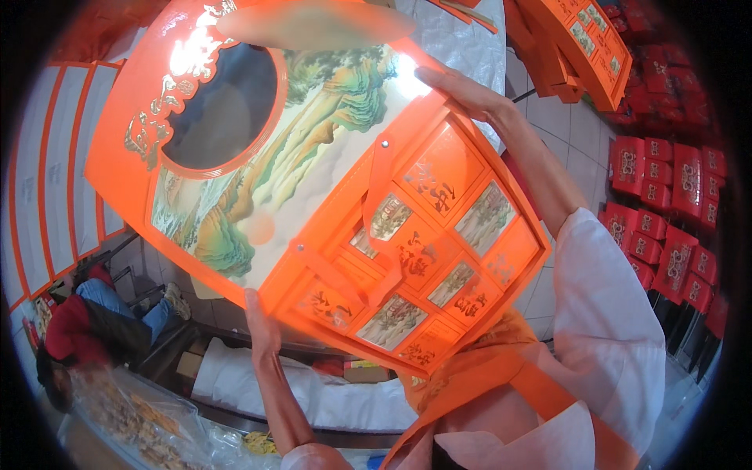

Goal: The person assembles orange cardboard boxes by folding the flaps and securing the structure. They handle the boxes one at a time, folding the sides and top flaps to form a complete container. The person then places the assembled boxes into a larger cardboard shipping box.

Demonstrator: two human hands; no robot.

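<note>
A large orange gift box (321, 251) is lifted and tilted in front of me, its lid folded back from its tray. The lid (313, 157) has a green and gold landscape print and a dark rounded window (223, 110). Several small orange boxes (442, 168) and picture-printed boxes (486, 215) fill the tray in a patterned layout. An orange ribbon (380, 204) hangs across from the rivets. My left hand (264, 329) grips the lower left edge near the fold. At the opposite edge, my right hand (462, 90) is closed round the upper side, its fingers partly hidden.
Red boxes (650, 211) are stacked along the right. Another orange box (583, 47) stands at the upper right. White panels with orange edges (59, 172) lie at the left. A person (102, 321) sits low at the left, near a clear plastic bag (141, 419) and a white sheet (290, 384).
</note>
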